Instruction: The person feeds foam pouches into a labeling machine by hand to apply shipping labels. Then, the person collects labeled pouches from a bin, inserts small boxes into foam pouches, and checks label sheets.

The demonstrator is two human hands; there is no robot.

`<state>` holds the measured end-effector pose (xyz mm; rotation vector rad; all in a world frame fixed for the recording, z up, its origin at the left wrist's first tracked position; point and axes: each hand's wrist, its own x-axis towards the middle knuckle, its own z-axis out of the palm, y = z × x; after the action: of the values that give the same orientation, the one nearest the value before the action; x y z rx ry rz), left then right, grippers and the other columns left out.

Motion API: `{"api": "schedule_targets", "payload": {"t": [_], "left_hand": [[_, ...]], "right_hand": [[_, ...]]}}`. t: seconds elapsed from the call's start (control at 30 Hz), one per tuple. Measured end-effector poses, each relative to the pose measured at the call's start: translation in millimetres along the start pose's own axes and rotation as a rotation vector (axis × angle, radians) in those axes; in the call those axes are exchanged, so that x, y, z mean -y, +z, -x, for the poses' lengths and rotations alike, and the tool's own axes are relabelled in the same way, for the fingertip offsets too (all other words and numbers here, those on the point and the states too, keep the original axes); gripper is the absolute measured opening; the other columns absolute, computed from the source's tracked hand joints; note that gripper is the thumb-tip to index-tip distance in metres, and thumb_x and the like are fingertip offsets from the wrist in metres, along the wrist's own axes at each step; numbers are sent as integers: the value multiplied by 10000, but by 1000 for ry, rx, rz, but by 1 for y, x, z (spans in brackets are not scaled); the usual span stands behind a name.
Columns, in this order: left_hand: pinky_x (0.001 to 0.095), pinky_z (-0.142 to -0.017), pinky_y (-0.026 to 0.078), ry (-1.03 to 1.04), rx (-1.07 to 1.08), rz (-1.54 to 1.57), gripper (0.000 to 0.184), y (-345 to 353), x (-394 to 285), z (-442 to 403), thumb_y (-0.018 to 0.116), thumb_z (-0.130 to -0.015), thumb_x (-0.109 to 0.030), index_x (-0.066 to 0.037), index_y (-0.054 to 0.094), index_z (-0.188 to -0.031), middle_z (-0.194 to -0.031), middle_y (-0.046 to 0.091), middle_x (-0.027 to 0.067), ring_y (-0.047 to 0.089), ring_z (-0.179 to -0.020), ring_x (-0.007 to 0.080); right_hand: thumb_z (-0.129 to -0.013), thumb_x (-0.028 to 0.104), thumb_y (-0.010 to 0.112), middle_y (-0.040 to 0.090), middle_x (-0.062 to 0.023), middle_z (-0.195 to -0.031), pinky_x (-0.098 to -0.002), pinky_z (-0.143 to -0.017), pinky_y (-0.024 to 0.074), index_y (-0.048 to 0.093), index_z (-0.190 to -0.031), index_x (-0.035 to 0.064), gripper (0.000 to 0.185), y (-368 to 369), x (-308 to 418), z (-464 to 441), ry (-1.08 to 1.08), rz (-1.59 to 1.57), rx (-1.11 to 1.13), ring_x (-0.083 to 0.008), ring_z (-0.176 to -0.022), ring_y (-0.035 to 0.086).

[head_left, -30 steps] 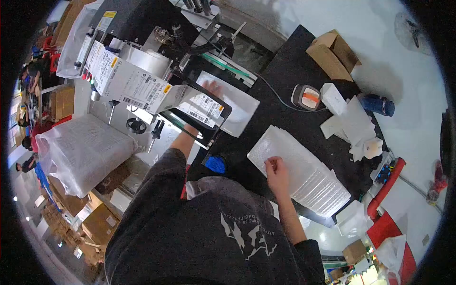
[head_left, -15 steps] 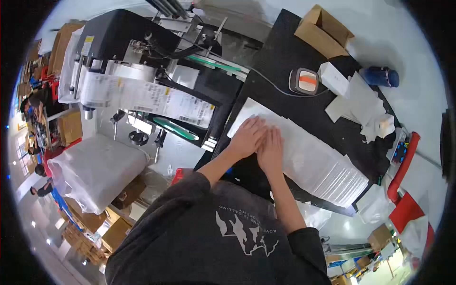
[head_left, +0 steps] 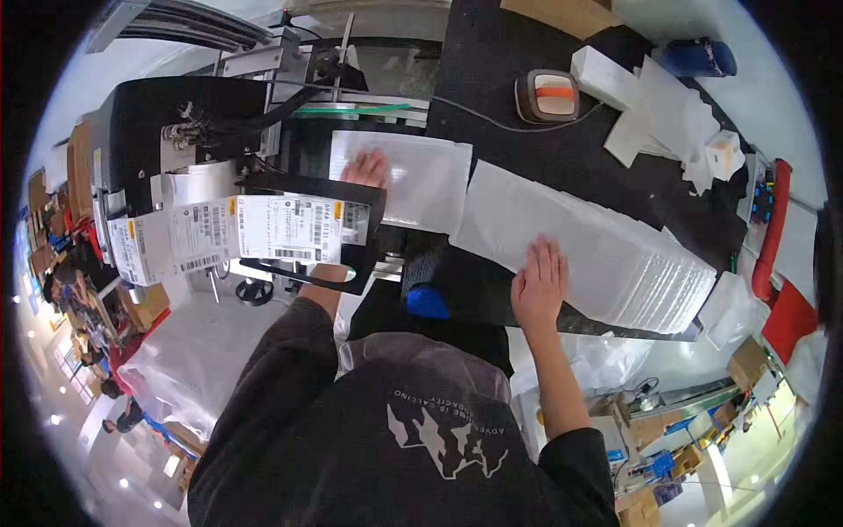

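My left hand [head_left: 365, 169] lies with its fingers flat on the left end of a single white mailer [head_left: 428, 180]. That mailer rests on the black bed of the labelling machine, and the black frame bearing a strip of printed labels [head_left: 294, 227] hides my left wrist. On the black table, my right hand [head_left: 541, 285] is spread open against the near edge of a fanned row of white mailers [head_left: 593, 233]. The single mailer's right edge sits close beside the row's left end.
Left of my arms stands the labelling machine [head_left: 140, 114], with a handwheel [head_left: 254, 292] below. Toward the back are an orange-topped device [head_left: 547, 95] with a cable, a white box [head_left: 606, 77], crumpled white paper [head_left: 663, 110], a blue roll [head_left: 698, 59] and a cardboard box [head_left: 562, 13].
One mailer has moved left from the row onto the machine bed under my left hand. My hands, together before, are now apart, the right further along the row. The view has shifted.
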<state>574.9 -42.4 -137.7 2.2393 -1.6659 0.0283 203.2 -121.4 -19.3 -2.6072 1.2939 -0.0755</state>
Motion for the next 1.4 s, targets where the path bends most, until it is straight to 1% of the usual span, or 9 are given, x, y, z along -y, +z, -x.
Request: {"api": "schedule_targets", "payload": {"t": [0.33,0.43,0.57,0.83,1.13,1.2,1.27,1.37,1.4], "left_hand": [[477,-940,523,223,-69,435,320,-31,-46,-33,643,-957,-209,-49,673,-1232,-1210,660,143,632,-1088,337],[551,-1077,453,239,4,211,438,-11,-67,-25,681,-944,-284,-34,651,-1302,-1482,534,216,542,-1314,412],[676,-1173,352,-435,27,-158,742,1,-5,-20,722,-885,-510,-77,577,-1470,-1607,403,317,405,-1455,567],[631,-1231,311,-282,-249,-104,872,-8,85,21,821,-822,-498,-83,536,-1534,-1558,458,273,421,-1453,498],[584,-1298,182,-257,108,-62,736,1,7,83,398,-1090,-564,-100,366,-1660,-1713,370,140,345,-1567,341],[568,-1292,222,-621,112,813,714,26,-21,126,424,-1082,-505,-92,356,-1661,-1713,368,144,356,-1564,359],[569,-1223,321,-620,43,947,643,-13,-51,117,501,-1049,-399,-59,443,-1592,-1623,472,165,455,-1465,391],[552,-962,476,-270,175,42,378,-88,-79,113,637,-929,-220,-20,685,-1245,-1238,708,184,632,-1078,415],[521,-904,490,-237,110,193,249,-104,-87,116,650,-909,-193,-29,668,-1095,-1098,693,164,628,-995,384]], "right_hand": [[-906,19,592,541,-149,-1567,-524,-1253,325,593,-1401,14,495,78,59,-63,-74,-326,51,-384,-1497,458],[-911,12,584,538,-143,-1572,-524,-1255,324,588,-1414,19,502,71,58,-63,-87,-331,117,-376,-1505,452],[-904,5,582,540,-143,-1559,-527,-1251,332,582,-1410,22,507,59,48,-61,-113,-325,169,-375,-1503,452],[-862,3,603,551,-159,-1502,-520,-1217,373,578,-1363,9,502,65,60,-65,-152,-327,100,-388,-1474,471],[-860,-2,608,534,-199,-1507,-499,-1213,378,560,-1388,-14,531,79,121,-99,-292,-395,102,-411,-1474,460],[-856,-5,612,529,-217,-1517,-498,-1214,382,552,-1406,-23,553,77,135,-104,-309,-441,86,-425,-1463,466],[-853,-6,614,528,-229,-1520,-500,-1213,387,545,-1419,-28,570,76,150,-100,-368,-488,54,-435,-1453,472],[-844,-35,594,573,-247,-1470,-475,-1161,449,581,-1397,-39,554,48,143,-86,-355,-373,109,-441,-1385,533],[-857,-47,578,609,-251,-1426,-463,-1134,472,605,-1368,-42,512,33,141,-74,-179,-529,174,-426,-1334,574]]}}
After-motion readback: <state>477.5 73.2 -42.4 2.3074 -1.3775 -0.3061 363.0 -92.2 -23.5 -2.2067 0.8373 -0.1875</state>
